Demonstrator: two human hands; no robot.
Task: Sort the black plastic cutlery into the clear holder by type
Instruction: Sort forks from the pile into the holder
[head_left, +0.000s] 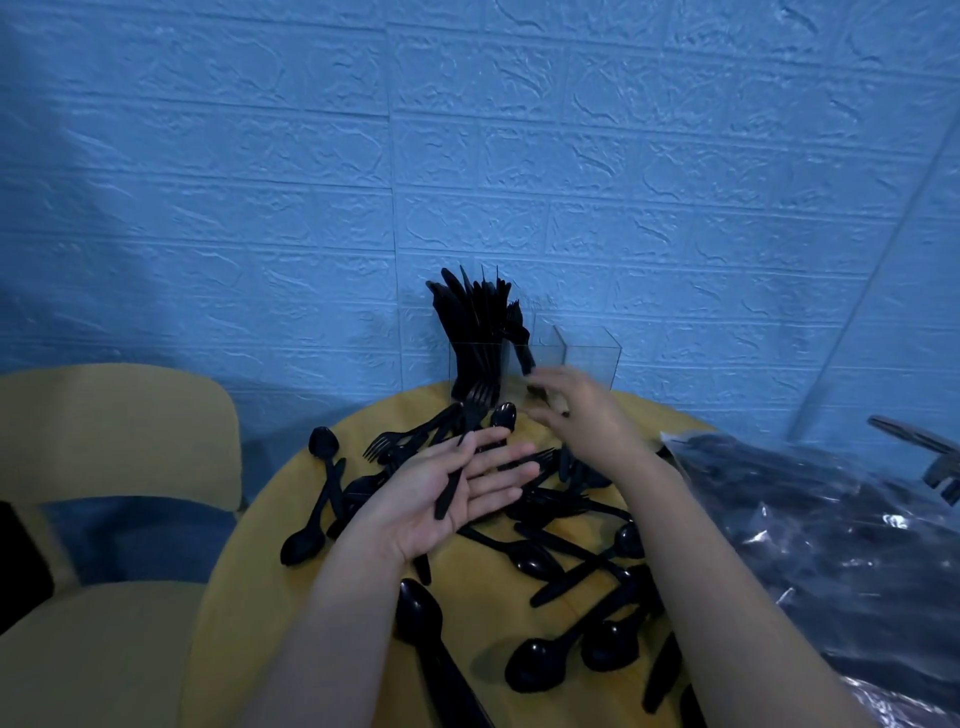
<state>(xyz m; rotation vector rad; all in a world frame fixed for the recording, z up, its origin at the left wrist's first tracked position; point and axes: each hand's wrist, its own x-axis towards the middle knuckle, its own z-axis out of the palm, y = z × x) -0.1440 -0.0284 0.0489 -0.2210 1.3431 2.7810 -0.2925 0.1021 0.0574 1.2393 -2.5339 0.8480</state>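
Black plastic spoons (535, 561), forks and knives lie scattered over the round yellow table (249, 597). At the table's far edge stands the clear holder (592, 358). Its left compartment is packed with black knives (475, 322), a few forks (519, 338) stand in the middle one, and the right one looks bare. My left hand (441, 499) is palm up with straight fingers, and a black fork (460, 457) lies across it, tines toward the holder. My right hand (571, 415) is blurred, fingers spread, just in front of the holder's middle compartment, holding nothing I can see.
A clear plastic bag (831, 545) of more black cutlery fills the right side of the table. A yellow chair (114, 431) stands to the left. The blue textured wall (467, 156) is right behind the holder.
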